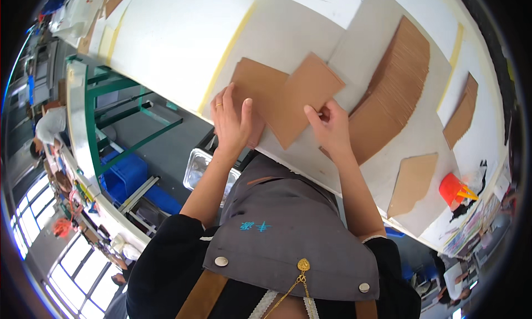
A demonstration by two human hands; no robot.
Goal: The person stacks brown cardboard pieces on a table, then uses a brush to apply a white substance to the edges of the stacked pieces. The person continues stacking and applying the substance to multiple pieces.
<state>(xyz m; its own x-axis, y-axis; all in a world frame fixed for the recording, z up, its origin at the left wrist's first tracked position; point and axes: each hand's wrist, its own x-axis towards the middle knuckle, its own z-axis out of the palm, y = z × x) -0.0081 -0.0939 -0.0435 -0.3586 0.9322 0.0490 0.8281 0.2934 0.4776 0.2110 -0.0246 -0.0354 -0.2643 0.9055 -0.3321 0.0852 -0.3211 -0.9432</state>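
Note:
My right hand (331, 126) pinches the near right edge of a flat brown rectangular panel (303, 100), thumb on top and fingers curled in. That panel lies at an angle, partly over another brown panel (255, 75). At the left edge of the lower panel rests my left hand (230, 119), fingers stretched out and thumb apart, with a ring on one finger. Beneath it, near the table edge, part of a further brown piece (256, 131) shows. To the right of my right hand, a long row of overlapping brown panels (396, 80) fans out in a curve.
A grey sheet (288, 28) covers part of the white table (177, 31). Farther right are a small brown stack (461, 111), a tan irregular sheet (413, 180) and a red cup (451, 189). Below the table's left edge stand a metal tray (197, 168) and a blue bin (124, 172).

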